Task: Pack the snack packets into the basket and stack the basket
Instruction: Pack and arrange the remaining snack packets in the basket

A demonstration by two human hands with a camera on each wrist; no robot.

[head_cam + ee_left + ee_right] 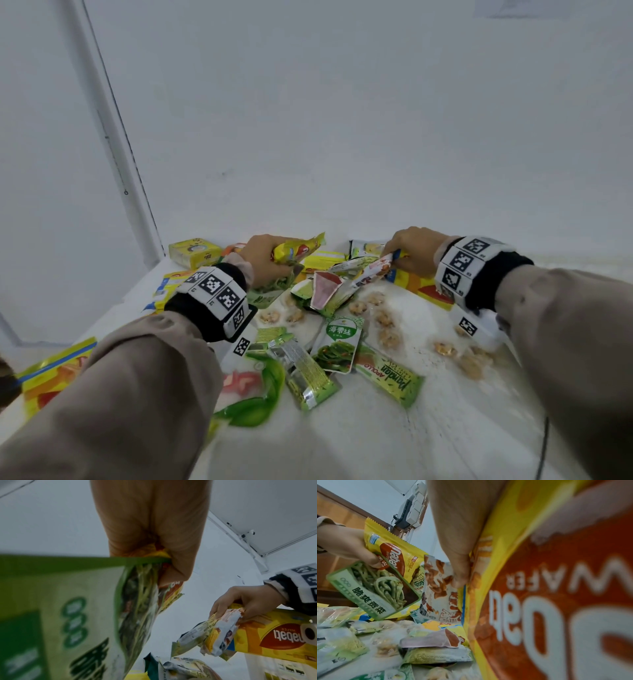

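Note:
Snack packets lie scattered over a white table (359,438). My left hand (265,263) grips two packets together: a yellow Nabati wafer packet (298,251) (393,551) and a green pickled-vegetable packet (270,291) (68,615) (373,591). My right hand (416,251) holds a bunch too: a white packet with brown snack pictures (375,269) (438,588) (223,631) and a large yellow Nabati wafer packet (428,284) (547,588) (278,632). Both hands hover over the far side of the pile. No basket shows in any view.
Green packets (339,342) and a green Pandan packet (394,377) lie near the table's middle, with small clear cookie packs (387,322) among them. A yellow box (195,251) stands at the far left. A white wall (342,120) rises close behind.

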